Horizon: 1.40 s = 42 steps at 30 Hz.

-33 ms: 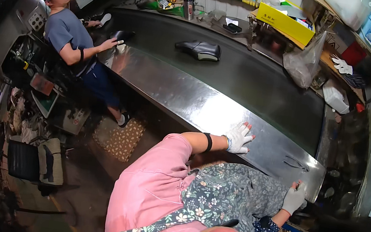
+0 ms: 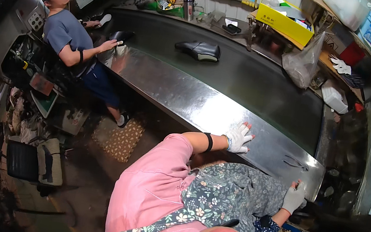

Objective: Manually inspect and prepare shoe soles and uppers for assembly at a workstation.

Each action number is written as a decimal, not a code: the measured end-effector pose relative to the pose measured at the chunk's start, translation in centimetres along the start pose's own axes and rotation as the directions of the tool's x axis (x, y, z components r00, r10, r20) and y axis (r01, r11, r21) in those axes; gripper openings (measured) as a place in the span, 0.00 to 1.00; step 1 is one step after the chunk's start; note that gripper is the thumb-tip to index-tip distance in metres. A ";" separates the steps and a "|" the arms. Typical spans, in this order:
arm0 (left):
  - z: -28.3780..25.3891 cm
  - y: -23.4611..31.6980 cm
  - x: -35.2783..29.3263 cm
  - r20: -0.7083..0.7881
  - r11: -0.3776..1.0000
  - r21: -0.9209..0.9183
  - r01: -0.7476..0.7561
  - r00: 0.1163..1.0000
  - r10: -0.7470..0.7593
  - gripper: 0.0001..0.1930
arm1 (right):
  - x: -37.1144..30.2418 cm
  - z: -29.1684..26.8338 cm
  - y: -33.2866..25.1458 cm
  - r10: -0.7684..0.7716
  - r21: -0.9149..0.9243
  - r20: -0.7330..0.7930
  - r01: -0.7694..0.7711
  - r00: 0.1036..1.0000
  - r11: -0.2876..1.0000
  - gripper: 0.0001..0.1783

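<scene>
My left hand (image 2: 239,138), in a white glove with bare fingertips, lies flat with spread fingers on the shiny metal ledge (image 2: 188,94). Beside the ledge's right end is my right hand (image 2: 294,198), gloved too, its fingers curled in; what they hold, if anything, is hidden. Between the hands and a little farther off, pliers (image 2: 296,163) rest on the metal. Beyond the ledge, a black shoe (image 2: 199,50) sits on the dark conveyor belt (image 2: 256,85), apart from both hands.
At the far left a co-worker (image 2: 71,36) stands by the belt, near another black shoe (image 2: 122,36). A thermos (image 2: 188,8) and a yellow box (image 2: 284,24) stand along the back. A plastic bag (image 2: 301,63) hangs from the shelf. A patterned mat (image 2: 118,139) covers some floor.
</scene>
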<state>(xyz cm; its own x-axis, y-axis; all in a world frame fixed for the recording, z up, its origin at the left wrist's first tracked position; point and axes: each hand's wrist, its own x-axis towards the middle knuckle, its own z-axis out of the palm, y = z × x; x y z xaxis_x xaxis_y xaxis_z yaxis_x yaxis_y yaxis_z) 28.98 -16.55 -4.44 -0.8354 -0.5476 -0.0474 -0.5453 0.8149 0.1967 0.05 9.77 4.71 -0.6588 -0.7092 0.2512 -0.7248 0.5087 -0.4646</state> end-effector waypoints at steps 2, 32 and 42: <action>0.1 0.1 0.1 -0.001 1.000 0.003 0.009 1.000 -0.009 0.41 | -0.3 -0.1 0.2 -0.040 -0.032 -0.001 0.040 0.999 0.999 0.16; 3.6 -0.7 1.1 -0.225 0.999 0.011 0.035 0.974 -0.031 0.29 | -2.5 -0.1 1.6 -0.151 -0.076 -0.179 0.139 0.972 0.987 0.12; 3.5 -0.4 1.0 -0.291 0.999 0.025 -0.029 0.956 0.035 0.26 | -2.1 -0.5 0.4 -0.194 -0.022 -0.229 0.194 0.954 0.981 0.10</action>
<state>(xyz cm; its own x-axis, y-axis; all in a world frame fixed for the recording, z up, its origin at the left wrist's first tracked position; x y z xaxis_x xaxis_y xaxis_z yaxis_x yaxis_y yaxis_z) 28.11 -16.80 -8.00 -0.7977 -0.5506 0.2460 -0.5225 0.8347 0.1739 1.08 11.67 4.42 -0.5341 -0.6634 0.5240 -0.8431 0.3722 -0.3880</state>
